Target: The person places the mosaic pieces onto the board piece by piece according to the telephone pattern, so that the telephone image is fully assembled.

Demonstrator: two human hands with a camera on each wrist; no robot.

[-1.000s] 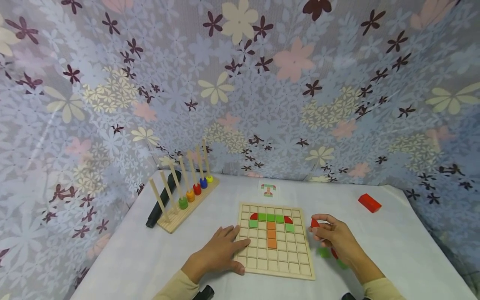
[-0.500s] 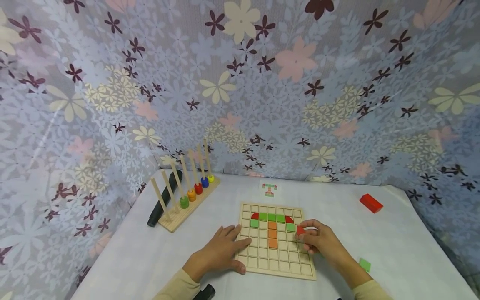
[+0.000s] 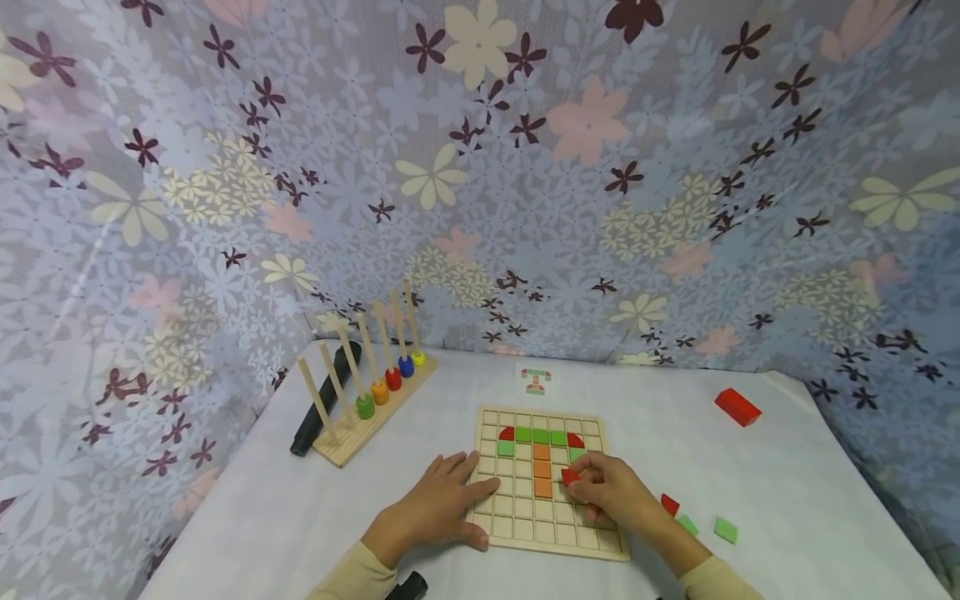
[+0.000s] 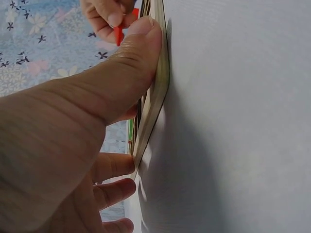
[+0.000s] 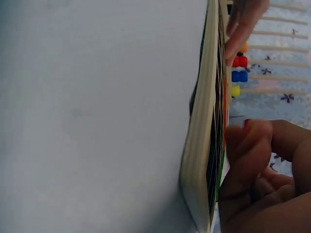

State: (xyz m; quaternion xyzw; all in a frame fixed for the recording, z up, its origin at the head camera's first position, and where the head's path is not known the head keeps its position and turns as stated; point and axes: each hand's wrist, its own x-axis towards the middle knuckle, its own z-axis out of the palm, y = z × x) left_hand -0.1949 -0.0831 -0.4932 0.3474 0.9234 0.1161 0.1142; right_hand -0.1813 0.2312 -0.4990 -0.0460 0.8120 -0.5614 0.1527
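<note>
A wooden grid board [image 3: 517, 529] lies on the table, with green, red and orange tiles set in a T-like shape. My right hand [image 3: 617, 492] pinches a red tile [image 3: 570, 477] between thumb and fingers, just over the board's right half. In the left wrist view that red tile [image 4: 118, 35] shows at the fingertips; the right wrist view hides most of it. My left hand [image 3: 435, 504] rests with spread fingers on the board's left edge, its thumb [image 4: 141, 36] along the near side.
Loose green tiles [image 3: 725, 529] and a red tile [image 3: 670, 504] lie right of the board. A red block [image 3: 738, 407] is farther right. Behind the board lies a pattern card [image 3: 536, 382]. A wooden peg stand [image 3: 345, 450] with coloured beads and a black cylinder [image 3: 327, 400] stand left.
My right hand has carried the red tile leftward from beside the board to over its right half. The loose tiles at the right are now uncovered. My left hand stays put.
</note>
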